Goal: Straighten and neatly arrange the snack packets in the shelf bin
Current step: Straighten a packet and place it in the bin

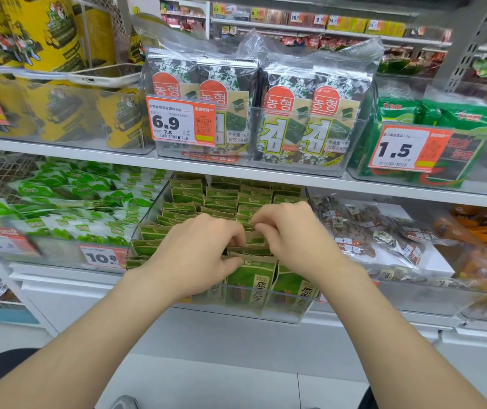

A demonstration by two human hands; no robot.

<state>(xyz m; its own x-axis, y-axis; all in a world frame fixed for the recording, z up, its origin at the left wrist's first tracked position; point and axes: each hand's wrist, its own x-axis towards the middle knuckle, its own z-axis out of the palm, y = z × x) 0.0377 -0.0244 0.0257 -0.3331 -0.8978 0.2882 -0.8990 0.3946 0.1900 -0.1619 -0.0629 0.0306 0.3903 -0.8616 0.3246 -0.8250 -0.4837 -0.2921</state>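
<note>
two bare forearms reach up from the bottom of the frame into a clear shelf bin (221, 313) at centre, on the lower shelf of a shop display. snack packets (251, 278), green pouches with tan folded tops, stand in rows filling the bin from front wall to back. most are upright, and a few in the middle row lean out of line under the hands. the left hand (198, 249) has its fingers curled over that row, thumb pinching the top fold of a front pouch. the right hand (289, 231), just beside it, curls its fingertips onto packet tops a little farther back.

the pouches look light, thin and crinkly, likely to bend or slide against one another rather than resist. the stiffer folded top seems the best place to pinch, since the bodies are wedged between neighbours. room is tight: the upper shelf edge (236, 169) hangs low over the back rows and the bin's clear walls close in the sides. a bin of green-and-white packets (83, 202) at left and bagged snacks (369, 231) at right sit just beside it. the one open way appears to be up and toward the camera, over the low front wall.
</note>
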